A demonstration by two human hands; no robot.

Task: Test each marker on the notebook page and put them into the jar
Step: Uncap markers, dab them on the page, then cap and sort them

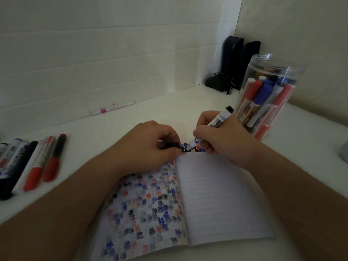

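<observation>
Right hand (212, 136) clamped on black marker (218, 121), tip dabbing notebook page (216, 194) just below grip; left hand (150, 146) pinching black cap (170, 145) alongside. Best kept light, brief.

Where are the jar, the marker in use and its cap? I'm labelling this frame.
jar (278, 69): head view, on the clear wall just under the rim.
marker (219, 121): head view, on the white barrel above the right hand.
cap (170, 145): head view, on the black cap's side, between the left hand's fingers.
</observation>
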